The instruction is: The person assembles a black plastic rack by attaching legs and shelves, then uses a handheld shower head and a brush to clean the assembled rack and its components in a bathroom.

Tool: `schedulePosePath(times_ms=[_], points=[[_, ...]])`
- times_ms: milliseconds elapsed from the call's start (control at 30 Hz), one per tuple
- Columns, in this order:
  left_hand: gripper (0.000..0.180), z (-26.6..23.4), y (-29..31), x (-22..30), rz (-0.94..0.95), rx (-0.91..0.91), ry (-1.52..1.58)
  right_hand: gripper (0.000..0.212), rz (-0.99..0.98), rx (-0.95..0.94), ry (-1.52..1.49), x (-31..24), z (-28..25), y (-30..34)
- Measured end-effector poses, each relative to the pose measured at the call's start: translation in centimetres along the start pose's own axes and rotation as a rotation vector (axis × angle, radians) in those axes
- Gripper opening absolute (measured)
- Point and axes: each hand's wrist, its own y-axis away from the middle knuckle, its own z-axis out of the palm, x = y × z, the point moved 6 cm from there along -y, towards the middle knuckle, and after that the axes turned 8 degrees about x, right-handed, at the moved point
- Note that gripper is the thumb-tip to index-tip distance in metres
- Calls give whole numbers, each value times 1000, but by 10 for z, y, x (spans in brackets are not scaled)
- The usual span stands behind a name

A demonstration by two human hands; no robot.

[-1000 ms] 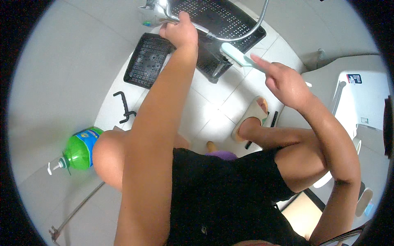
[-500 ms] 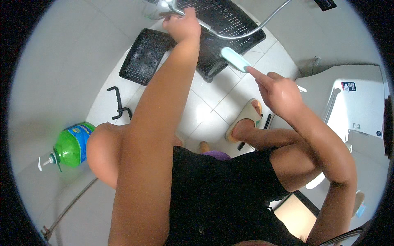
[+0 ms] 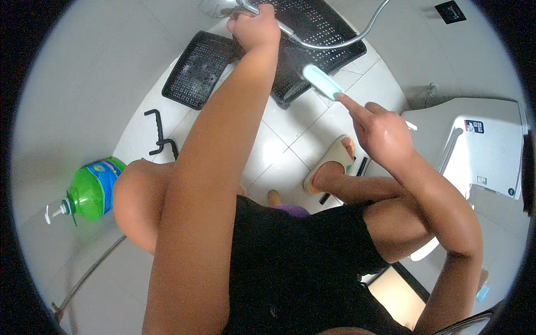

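My left hand [image 3: 255, 28] is closed around the handle of a chrome shower head [image 3: 220, 6] at the top edge, partly cut off by the picture. Its metal hose [image 3: 357, 40] curves away to the right. My right hand [image 3: 382, 131] grips a pale mint brush [image 3: 322, 82], with a finger stretched along its back; its bristles point down and are mostly hidden. Beneath the brush and shower head lies a large black perforated plastic panel [image 3: 335, 28]. A smaller black perforated panel [image 3: 198, 70] lies to its left, partly behind my left forearm.
On the tiled floor at left lies a bent black rod [image 3: 160, 131]. Next to my left knee stands a green pump bottle [image 3: 89, 192] with a blue label. A large white fixture [image 3: 494, 148] stands at right. My sandalled foot [image 3: 329, 170] rests on the tiles.
The view has shifted slightly. My left hand and the shower head sit a little further right in the picture. Both hands keep their holds; the brush stays over the large panel's near edge.
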Motion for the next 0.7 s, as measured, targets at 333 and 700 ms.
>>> schedulePosePath(times_ms=[333,700], points=[[53,6,3,-8,40,9,28,55,30,-54,-4,5,8,-12],[43,11,-6,-8,174,126,-169,50,1,34,30,-3,11,-43]])
